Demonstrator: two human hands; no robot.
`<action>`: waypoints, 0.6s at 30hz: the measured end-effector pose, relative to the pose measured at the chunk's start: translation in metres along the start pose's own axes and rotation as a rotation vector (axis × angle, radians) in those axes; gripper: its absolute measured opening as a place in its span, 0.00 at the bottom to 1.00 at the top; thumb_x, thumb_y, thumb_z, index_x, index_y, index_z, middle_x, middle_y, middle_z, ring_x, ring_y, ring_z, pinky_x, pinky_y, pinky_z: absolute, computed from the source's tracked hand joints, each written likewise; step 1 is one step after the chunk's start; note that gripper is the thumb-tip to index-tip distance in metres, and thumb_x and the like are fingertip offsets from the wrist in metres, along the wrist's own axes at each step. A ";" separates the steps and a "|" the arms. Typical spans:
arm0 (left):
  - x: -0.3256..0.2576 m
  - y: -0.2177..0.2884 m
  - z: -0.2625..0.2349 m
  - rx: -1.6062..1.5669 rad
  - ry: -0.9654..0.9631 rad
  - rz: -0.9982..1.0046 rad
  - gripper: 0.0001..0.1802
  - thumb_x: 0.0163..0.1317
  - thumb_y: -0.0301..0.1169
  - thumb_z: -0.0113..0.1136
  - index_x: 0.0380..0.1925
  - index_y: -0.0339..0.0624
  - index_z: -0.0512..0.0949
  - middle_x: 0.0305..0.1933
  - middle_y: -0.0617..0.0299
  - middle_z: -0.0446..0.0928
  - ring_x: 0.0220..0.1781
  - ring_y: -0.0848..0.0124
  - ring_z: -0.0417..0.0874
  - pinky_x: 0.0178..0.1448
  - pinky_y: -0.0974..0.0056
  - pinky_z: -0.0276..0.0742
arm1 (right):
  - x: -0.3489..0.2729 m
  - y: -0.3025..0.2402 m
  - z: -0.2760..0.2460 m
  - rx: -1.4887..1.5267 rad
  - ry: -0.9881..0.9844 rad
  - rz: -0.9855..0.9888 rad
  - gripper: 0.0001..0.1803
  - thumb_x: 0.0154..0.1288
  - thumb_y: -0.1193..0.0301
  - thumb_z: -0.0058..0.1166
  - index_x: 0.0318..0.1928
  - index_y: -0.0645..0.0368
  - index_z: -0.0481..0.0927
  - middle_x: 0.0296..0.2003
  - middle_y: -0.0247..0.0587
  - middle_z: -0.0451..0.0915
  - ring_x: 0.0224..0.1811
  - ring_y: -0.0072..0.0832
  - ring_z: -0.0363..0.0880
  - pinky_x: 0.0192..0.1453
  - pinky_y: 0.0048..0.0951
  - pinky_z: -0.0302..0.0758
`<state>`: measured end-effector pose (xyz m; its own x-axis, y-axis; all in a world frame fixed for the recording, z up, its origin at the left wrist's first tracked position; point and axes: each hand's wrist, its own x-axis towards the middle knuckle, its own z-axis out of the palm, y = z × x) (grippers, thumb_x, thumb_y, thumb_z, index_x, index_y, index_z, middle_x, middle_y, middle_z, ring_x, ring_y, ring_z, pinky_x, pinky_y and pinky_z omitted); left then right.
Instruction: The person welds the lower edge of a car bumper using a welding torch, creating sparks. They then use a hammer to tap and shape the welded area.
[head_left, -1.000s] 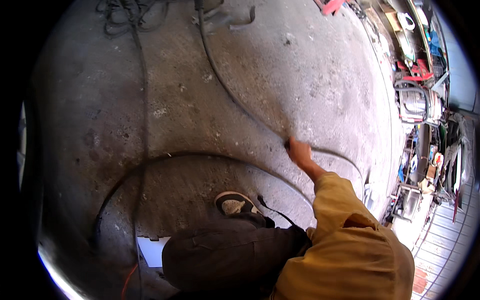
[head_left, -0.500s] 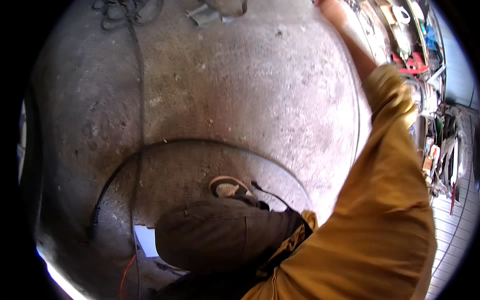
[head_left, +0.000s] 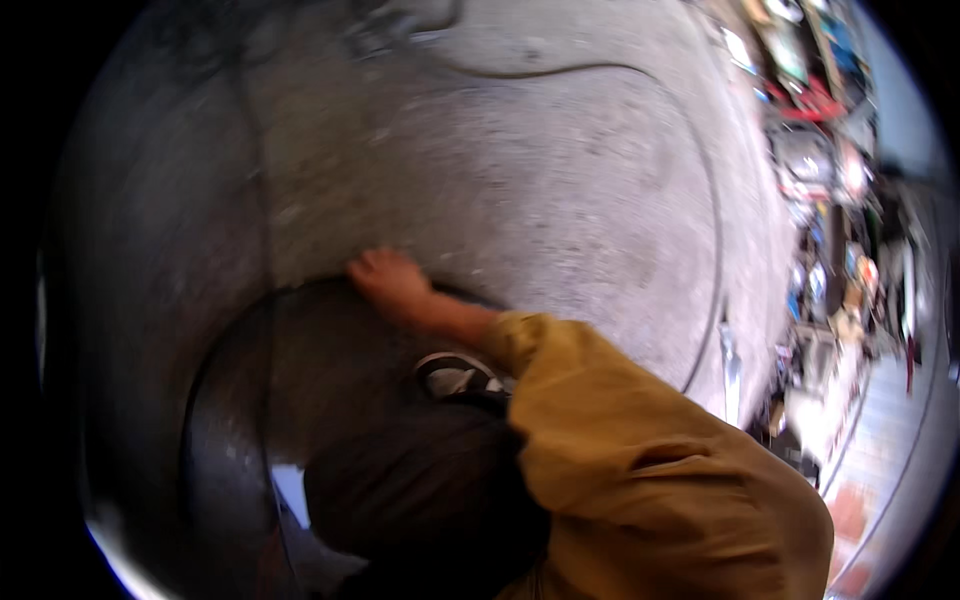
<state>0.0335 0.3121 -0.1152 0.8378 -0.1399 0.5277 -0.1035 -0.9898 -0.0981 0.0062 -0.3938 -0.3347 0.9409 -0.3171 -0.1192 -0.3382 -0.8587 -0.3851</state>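
My right hand (head_left: 392, 285) reaches across from the right in a mustard-coloured sleeve and lies over a thick black cable or hose (head_left: 225, 335). The cable curves along the concrete floor in a wide arc, passing under or through the hand and emerging past the wrist. Motion smears the fingers, so whether they are wrapped round the cable or only touching it does not show. Just below the forearm is my shoe (head_left: 455, 375), with my dark trouser leg (head_left: 420, 480) bent beneath. My left hand is out of view.
A thinner cable (head_left: 715, 220) loops over the floor at the right. Another line (head_left: 262, 200) runs down the left side. A white sheet (head_left: 291, 493) lies beside my leg. Cluttered shelves with a red item (head_left: 810, 103) stand along the right; blurred metal pieces (head_left: 380, 35) lie at the top.
My right hand has come down from the far upper right to the thick cable near my foot. The view has shifted and blurred, and the thin cable's upper stretch now shows.
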 end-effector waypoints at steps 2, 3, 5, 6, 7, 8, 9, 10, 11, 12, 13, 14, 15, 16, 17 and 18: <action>0.043 0.036 0.024 -0.262 -0.144 -0.193 0.22 0.70 0.52 0.47 0.27 0.47 0.71 0.24 0.53 0.66 0.24 0.58 0.69 0.39 0.45 0.76 | -0.056 0.043 -0.003 -0.081 -0.010 0.094 0.17 0.61 0.73 0.52 0.52 0.54 0.76 0.46 0.45 0.78 0.50 0.42 0.77 0.52 0.47 0.75; 0.056 0.054 0.042 -0.363 -0.182 -0.308 0.21 0.70 0.50 0.46 0.25 0.48 0.69 0.22 0.55 0.64 0.23 0.60 0.67 0.38 0.47 0.76 | -0.075 0.045 -0.044 -0.159 -0.246 0.132 0.18 0.61 0.72 0.52 0.53 0.53 0.76 0.48 0.44 0.78 0.51 0.43 0.77 0.52 0.47 0.75; 0.058 0.078 0.033 -0.517 -0.151 -0.550 0.20 0.72 0.46 0.45 0.23 0.49 0.66 0.20 0.58 0.60 0.21 0.63 0.64 0.37 0.49 0.75 | -0.130 0.087 -0.045 -0.147 -0.216 0.089 0.20 0.57 0.74 0.53 0.53 0.54 0.77 0.51 0.45 0.77 0.56 0.44 0.74 0.54 0.48 0.73; 0.057 0.087 0.022 -0.598 -0.115 -0.656 0.20 0.72 0.45 0.44 0.22 0.49 0.64 0.19 0.59 0.59 0.20 0.65 0.63 0.37 0.50 0.75 | -0.155 0.095 -0.060 -0.241 -0.133 0.049 0.22 0.55 0.76 0.55 0.53 0.53 0.78 0.53 0.44 0.77 0.58 0.44 0.74 0.58 0.50 0.69; 0.056 0.094 0.017 -0.677 -0.090 -0.751 0.20 0.73 0.43 0.44 0.21 0.50 0.63 0.18 0.61 0.57 0.20 0.66 0.61 0.37 0.51 0.75 | -0.186 0.124 -0.063 -0.273 -0.237 0.105 0.22 0.53 0.78 0.54 0.52 0.53 0.78 0.55 0.42 0.77 0.60 0.44 0.73 0.60 0.51 0.67; 0.053 0.099 0.007 -0.735 -0.066 -0.824 0.20 0.73 0.41 0.43 0.20 0.50 0.61 0.17 0.62 0.56 0.19 0.68 0.60 0.36 0.52 0.75 | -0.208 0.158 -0.067 -0.389 -0.456 0.229 0.25 0.54 0.78 0.55 0.55 0.51 0.78 0.58 0.40 0.77 0.62 0.41 0.72 0.62 0.50 0.67; 0.051 0.103 -0.002 -0.785 -0.058 -0.874 0.21 0.74 0.40 0.42 0.19 0.51 0.59 0.16 0.64 0.54 0.18 0.69 0.58 0.36 0.53 0.75 | -0.222 0.184 -0.079 -0.509 -0.569 0.269 0.25 0.56 0.77 0.55 0.56 0.49 0.78 0.59 0.40 0.76 0.63 0.41 0.72 0.64 0.51 0.66; 0.049 0.110 -0.007 -0.829 -0.067 -0.919 0.22 0.74 0.38 0.41 0.18 0.51 0.58 0.15 0.65 0.53 0.17 0.71 0.57 0.35 0.54 0.74 | -0.250 0.223 -0.081 -0.653 -0.667 0.400 0.25 0.59 0.76 0.55 0.59 0.47 0.77 0.58 0.41 0.77 0.65 0.40 0.71 0.65 0.54 0.65; 0.052 0.119 -0.016 -0.945 -0.044 -1.000 0.23 0.75 0.36 0.41 0.16 0.52 0.56 0.14 0.67 0.51 0.16 0.72 0.55 0.35 0.56 0.74 | -0.221 0.205 -0.100 -0.730 -0.851 0.568 0.27 0.61 0.76 0.55 0.62 0.48 0.75 0.58 0.45 0.76 0.63 0.41 0.73 0.64 0.57 0.66; 0.063 0.136 -0.021 -1.109 0.022 -1.131 0.23 0.75 0.38 0.40 0.17 0.52 0.56 0.14 0.67 0.51 0.16 0.72 0.55 0.34 0.56 0.73 | -0.206 0.192 -0.110 -0.664 -0.667 0.478 0.28 0.61 0.77 0.54 0.63 0.51 0.73 0.56 0.50 0.76 0.60 0.44 0.74 0.62 0.56 0.69; 0.068 0.148 -0.021 -1.283 0.079 -1.252 0.23 0.76 0.39 0.40 0.17 0.53 0.56 0.13 0.67 0.50 0.16 0.73 0.55 0.34 0.57 0.72 | -0.180 0.171 -0.110 -0.479 -0.475 0.284 0.28 0.61 0.77 0.54 0.63 0.52 0.73 0.55 0.51 0.76 0.58 0.47 0.75 0.62 0.54 0.70; 0.067 0.154 -0.023 -1.265 0.095 -1.268 0.24 0.76 0.40 0.40 0.16 0.53 0.55 0.13 0.67 0.49 0.16 0.73 0.54 0.33 0.58 0.71 | -0.143 0.140 -0.105 -0.289 -0.286 0.098 0.28 0.61 0.77 0.54 0.63 0.54 0.73 0.54 0.52 0.76 0.56 0.50 0.75 0.61 0.52 0.71; 0.069 0.157 -0.023 -1.252 0.109 -1.274 0.25 0.76 0.42 0.40 0.16 0.54 0.55 0.13 0.67 0.49 0.16 0.73 0.54 0.32 0.59 0.70 | -0.103 0.089 -0.098 -0.070 -0.225 0.034 0.27 0.60 0.76 0.55 0.62 0.56 0.72 0.54 0.54 0.75 0.56 0.53 0.73 0.61 0.48 0.71; 0.073 0.162 -0.018 -1.250 0.124 -1.281 0.25 0.76 0.44 0.40 0.16 0.54 0.55 0.12 0.68 0.48 0.16 0.73 0.53 0.32 0.60 0.69 | -0.081 0.064 -0.064 -0.045 -0.133 -0.048 0.29 0.60 0.73 0.58 0.63 0.57 0.71 0.54 0.54 0.75 0.56 0.53 0.73 0.60 0.48 0.72; 0.073 0.165 -0.020 -1.144 0.164 -1.323 0.26 0.76 0.46 0.41 0.16 0.54 0.55 0.12 0.67 0.49 0.15 0.73 0.53 0.31 0.60 0.69 | -0.049 0.013 -0.052 0.021 -0.146 -0.156 0.34 0.59 0.72 0.61 0.67 0.58 0.67 0.56 0.54 0.75 0.59 0.52 0.72 0.62 0.47 0.71; 0.069 0.152 -0.023 -1.260 0.113 -1.304 0.26 0.76 0.46 0.41 0.16 0.53 0.56 0.12 0.67 0.51 0.15 0.72 0.55 0.30 0.60 0.70 | -0.022 -0.038 -0.035 0.165 -0.211 -0.181 0.40 0.59 0.66 0.63 0.70 0.56 0.63 0.55 0.57 0.75 0.60 0.51 0.72 0.63 0.48 0.71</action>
<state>0.0633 0.1513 -0.0748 0.6740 0.7080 -0.2108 0.1727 0.1263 0.9768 -0.0019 -0.3680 -0.2852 0.9746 -0.0603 -0.2158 -0.1739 -0.8109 -0.5587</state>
